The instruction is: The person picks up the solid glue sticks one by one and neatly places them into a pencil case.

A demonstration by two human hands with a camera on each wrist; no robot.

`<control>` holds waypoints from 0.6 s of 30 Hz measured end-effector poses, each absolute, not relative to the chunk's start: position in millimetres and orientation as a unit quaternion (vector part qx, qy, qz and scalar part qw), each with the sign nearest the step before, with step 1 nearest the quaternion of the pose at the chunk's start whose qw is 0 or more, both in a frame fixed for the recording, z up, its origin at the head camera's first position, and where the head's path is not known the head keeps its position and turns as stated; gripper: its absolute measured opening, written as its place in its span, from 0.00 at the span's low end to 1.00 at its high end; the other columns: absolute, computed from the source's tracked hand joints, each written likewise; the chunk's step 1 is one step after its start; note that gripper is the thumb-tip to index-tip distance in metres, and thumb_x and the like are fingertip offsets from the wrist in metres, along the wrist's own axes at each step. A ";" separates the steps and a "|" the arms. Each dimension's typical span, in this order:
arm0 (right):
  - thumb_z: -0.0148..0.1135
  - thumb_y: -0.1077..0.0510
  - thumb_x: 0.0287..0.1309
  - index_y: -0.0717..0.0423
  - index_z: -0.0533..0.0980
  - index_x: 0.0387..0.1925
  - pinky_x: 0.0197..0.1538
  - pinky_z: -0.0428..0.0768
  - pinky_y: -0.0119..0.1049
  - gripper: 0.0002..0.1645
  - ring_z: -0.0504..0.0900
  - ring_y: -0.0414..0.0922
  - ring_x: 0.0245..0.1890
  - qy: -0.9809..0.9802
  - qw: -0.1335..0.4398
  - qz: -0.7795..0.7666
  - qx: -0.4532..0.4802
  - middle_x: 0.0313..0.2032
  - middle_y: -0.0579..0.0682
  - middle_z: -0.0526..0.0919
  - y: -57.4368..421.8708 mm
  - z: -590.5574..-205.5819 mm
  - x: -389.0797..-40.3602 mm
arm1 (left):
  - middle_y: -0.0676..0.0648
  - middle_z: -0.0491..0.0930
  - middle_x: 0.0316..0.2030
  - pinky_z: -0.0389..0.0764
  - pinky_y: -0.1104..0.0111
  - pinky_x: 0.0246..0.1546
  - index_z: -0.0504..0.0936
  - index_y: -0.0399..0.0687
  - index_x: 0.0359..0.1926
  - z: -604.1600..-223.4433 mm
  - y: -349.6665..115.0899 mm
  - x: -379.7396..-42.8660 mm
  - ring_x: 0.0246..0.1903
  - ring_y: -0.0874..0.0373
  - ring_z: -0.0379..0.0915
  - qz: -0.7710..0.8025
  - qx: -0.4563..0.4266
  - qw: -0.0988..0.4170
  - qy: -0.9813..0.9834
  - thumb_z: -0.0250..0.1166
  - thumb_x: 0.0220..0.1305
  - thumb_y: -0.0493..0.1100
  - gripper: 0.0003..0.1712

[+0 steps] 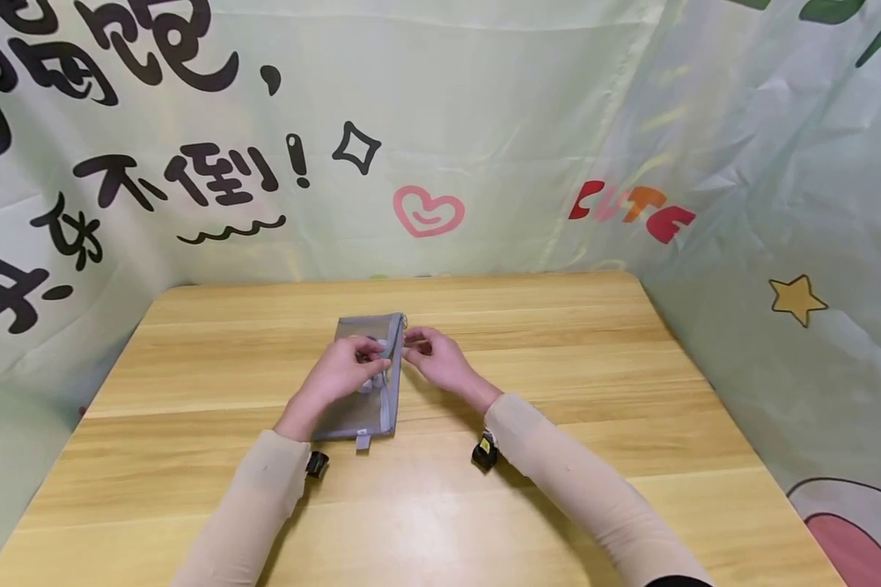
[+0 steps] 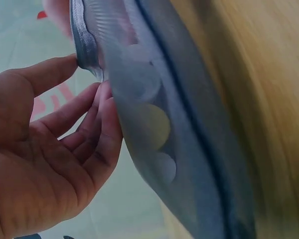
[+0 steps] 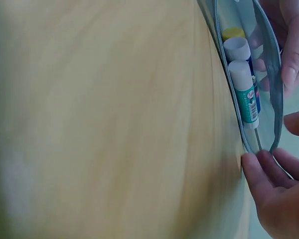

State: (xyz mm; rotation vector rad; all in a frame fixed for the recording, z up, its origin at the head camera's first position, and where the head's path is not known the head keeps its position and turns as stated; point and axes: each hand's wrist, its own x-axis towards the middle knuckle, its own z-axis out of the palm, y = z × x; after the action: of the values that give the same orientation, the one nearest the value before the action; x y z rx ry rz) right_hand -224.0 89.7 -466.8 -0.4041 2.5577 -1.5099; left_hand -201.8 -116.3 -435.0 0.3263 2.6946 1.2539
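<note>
A grey mesh zip pouch (image 1: 341, 417) lies on the wooden table, its zipped side to the right. My left hand (image 1: 343, 367) is over the pouch and pinches the upper zip edge, lifting it; the left wrist view shows the thumb at the zipper (image 2: 79, 40). At the far right corner of the pouch, my right hand (image 1: 440, 359) holds the zipper's end with its fingertips. The mouth gapes in the right wrist view. Inside are a glue stick (image 3: 245, 99) with a green label, another white cap (image 3: 236, 48) and a yellow cap (image 3: 233, 33).
The table (image 1: 558, 367) reaches back to a printed cloth backdrop (image 1: 484, 122), which also hangs along both sides. A small fabric tab (image 1: 363, 441) sticks out from the pouch's near edge. Black wrist cameras (image 1: 484, 452) hang below both forearms.
</note>
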 end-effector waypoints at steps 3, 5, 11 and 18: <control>0.63 0.53 0.74 0.60 0.69 0.72 0.67 0.80 0.48 0.32 0.80 0.56 0.62 0.852 0.063 -0.500 -0.144 0.69 0.58 0.74 90.3 -466.6 -224.4 | 0.45 0.85 0.40 0.83 0.68 0.34 0.84 0.35 0.55 -436.4 -115.1 -202.4 0.38 0.53 0.79 0.406 0.120 0.078 0.902 0.71 0.69 0.46 0.21; 0.63 0.51 0.74 0.59 0.67 0.74 0.70 0.78 0.49 0.34 0.77 0.57 0.65 0.857 0.055 -0.486 -0.163 0.73 0.58 0.69 89.8 -465.9 -226.0 | 0.45 0.84 0.40 0.83 0.67 0.34 0.84 0.35 0.55 -436.2 -115.3 -202.7 0.38 0.53 0.78 0.397 0.132 0.078 0.905 0.71 0.70 0.46 0.21; 0.60 0.46 0.76 0.55 0.64 0.78 0.80 0.62 0.52 0.37 0.60 0.55 0.78 0.891 0.054 -0.392 -0.222 0.80 0.53 0.58 88.2 -464.4 -229.3 | 0.44 0.81 0.44 0.86 0.65 0.40 0.84 0.38 0.57 -438.1 -119.5 -202.1 0.41 0.54 0.79 0.351 0.213 0.074 0.909 0.68 0.72 0.40 0.17; 0.61 0.49 0.75 0.57 0.65 0.77 0.80 0.59 0.54 0.36 0.57 0.56 0.79 0.898 0.065 -0.359 -0.244 0.80 0.54 0.57 86.6 -463.7 -230.5 | 0.39 0.80 0.57 0.81 0.47 0.63 0.85 0.38 0.57 -441.7 -129.6 -197.3 0.57 0.43 0.77 0.251 0.256 0.014 0.933 0.73 0.67 0.41 0.20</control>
State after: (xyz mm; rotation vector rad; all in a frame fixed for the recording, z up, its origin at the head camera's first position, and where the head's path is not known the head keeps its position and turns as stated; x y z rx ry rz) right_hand -230.5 86.6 -463.7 -0.7373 2.7115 -1.0849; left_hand -197.3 -129.6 -441.7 0.7984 2.9065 0.7811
